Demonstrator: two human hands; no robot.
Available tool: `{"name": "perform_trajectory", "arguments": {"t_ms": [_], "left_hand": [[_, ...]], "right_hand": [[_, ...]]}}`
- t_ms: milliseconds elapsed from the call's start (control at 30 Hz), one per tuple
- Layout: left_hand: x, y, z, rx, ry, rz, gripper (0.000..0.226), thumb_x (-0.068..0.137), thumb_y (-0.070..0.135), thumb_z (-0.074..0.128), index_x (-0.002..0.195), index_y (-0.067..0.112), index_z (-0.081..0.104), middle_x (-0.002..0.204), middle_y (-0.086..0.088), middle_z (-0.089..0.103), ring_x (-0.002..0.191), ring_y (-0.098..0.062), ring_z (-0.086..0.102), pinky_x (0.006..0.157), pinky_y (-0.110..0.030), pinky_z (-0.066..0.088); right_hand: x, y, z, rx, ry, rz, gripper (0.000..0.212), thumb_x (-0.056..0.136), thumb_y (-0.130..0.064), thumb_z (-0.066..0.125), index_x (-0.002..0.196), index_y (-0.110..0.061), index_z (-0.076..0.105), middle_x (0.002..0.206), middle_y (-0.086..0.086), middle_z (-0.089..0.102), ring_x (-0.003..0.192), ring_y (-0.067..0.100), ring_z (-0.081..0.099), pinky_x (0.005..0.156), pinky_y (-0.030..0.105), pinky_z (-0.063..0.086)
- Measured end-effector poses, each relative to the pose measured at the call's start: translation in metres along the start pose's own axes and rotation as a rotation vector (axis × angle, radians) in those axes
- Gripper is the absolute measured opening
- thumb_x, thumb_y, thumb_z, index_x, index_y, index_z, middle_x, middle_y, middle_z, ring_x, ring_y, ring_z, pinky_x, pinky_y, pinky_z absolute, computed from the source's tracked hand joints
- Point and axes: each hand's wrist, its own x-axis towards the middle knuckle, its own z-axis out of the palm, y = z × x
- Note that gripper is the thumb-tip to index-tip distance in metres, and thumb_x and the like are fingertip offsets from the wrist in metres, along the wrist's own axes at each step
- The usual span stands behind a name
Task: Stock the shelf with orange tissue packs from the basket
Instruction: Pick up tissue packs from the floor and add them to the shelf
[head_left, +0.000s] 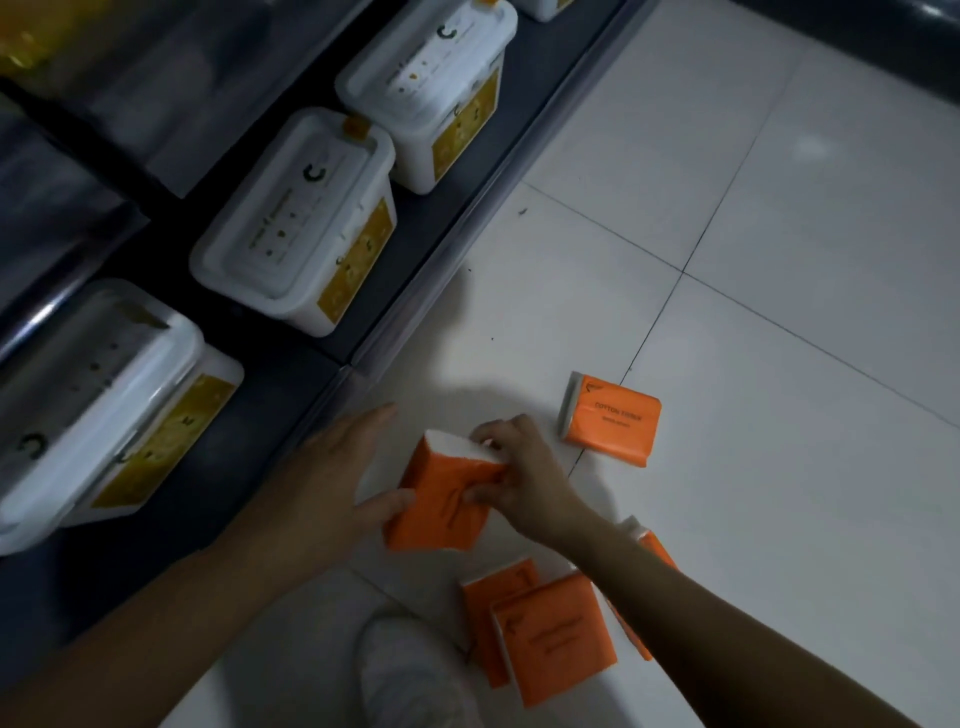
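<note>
Only thing I can actually read is "COTTON TISSUE" on the orange tissue pack (610, 418) at 4 o'clock. White tubs (293, 223) at 10 o'clock show a big "C", the rest is blur.

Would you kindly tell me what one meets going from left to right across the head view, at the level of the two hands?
White tub → left hand → held orange tissue pack → right hand → lone orange tissue pack.
</note>
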Motion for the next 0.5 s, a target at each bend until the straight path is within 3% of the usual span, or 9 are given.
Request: {"name": "perform_trajectory", "arguments": {"t_ms": [100, 167, 233, 333, 400, 500], "left_hand": [[0.007, 0.011, -0.001, -0.118, 0.018, -0.043, 0.074, 0.083, 0.037, 0.067, 0.142, 0.039, 0.023, 0.129, 0.016, 0.041, 0.109, -0.008, 0.050, 0.089, -0.034, 0.050], [0.011, 0.015, -0.001, -0.108, 0.057, -0.058, 0.060, 0.085, 0.032, 0.065, 0.137, 0.035, 0.035, 0.124, 0.008, 0.050, 0.099, -0.010, 0.055, 0.080, -0.031, 0.052], [0.013, 0.016, -0.002, -0.134, 0.110, -0.087, 0.053, 0.084, 0.029, 0.066, 0.131, 0.034, 0.041, 0.116, 0.007, 0.055, 0.088, -0.006, 0.057, 0.070, -0.025, 0.049], [0.014, 0.018, -0.002, -0.195, 0.169, -0.134, 0.047, 0.082, 0.025, 0.069, 0.120, 0.032, 0.042, 0.104, 0.006, 0.058, 0.079, -0.001, 0.058, 0.058, -0.016, 0.042], [0.016, 0.018, 0.000, -0.248, 0.214, -0.153, 0.045, 0.081, 0.021, 0.071, 0.113, 0.029, 0.041, 0.098, 0.008, 0.058, 0.076, 0.000, 0.057, 0.055, -0.014, 0.039], [0.019, 0.017, 0.002, -0.358, 0.263, -0.190, 0.051, 0.080, 0.015, 0.071, 0.116, 0.028, 0.038, 0.100, 0.015, 0.054, 0.079, 0.001, 0.054, 0.059, -0.016, 0.038]], "right_hand": [[0.003, -0.022, -0.005, 0.074, -0.003, -0.141, 0.055, 0.066, -0.019, 0.080, 0.116, -0.013, 0.058, 0.103, -0.003, 0.038, 0.087, 0.001, 0.041, 0.076, 0.013, 0.040], [0.008, -0.023, -0.013, 0.160, 0.032, -0.117, 0.055, 0.074, -0.023, 0.076, 0.124, -0.016, 0.055, 0.109, -0.002, 0.041, 0.089, -0.003, 0.047, 0.078, 0.012, 0.045], [0.017, -0.008, -0.025, 0.213, 0.151, 0.041, 0.048, 0.084, -0.028, 0.067, 0.129, -0.021, 0.051, 0.117, -0.002, 0.044, 0.092, 0.002, 0.054, 0.079, 0.013, 0.047], [0.029, 0.042, -0.048, 0.007, 0.409, 0.345, 0.051, 0.085, -0.025, 0.065, 0.132, -0.015, 0.048, 0.126, 0.010, 0.048, 0.114, 0.026, 0.050, 0.097, 0.030, 0.040], [0.029, 0.073, -0.065, -0.184, 0.428, 0.508, 0.063, 0.082, -0.019, 0.067, 0.138, -0.011, 0.040, 0.139, 0.018, 0.040, 0.126, 0.035, 0.038, 0.104, 0.034, 0.030], [0.029, 0.103, -0.078, -0.325, 0.322, 0.624, 0.075, 0.083, -0.014, 0.061, 0.147, -0.020, 0.021, 0.154, 0.010, 0.016, 0.136, 0.038, 0.022, 0.107, 0.045, 0.029]]}}
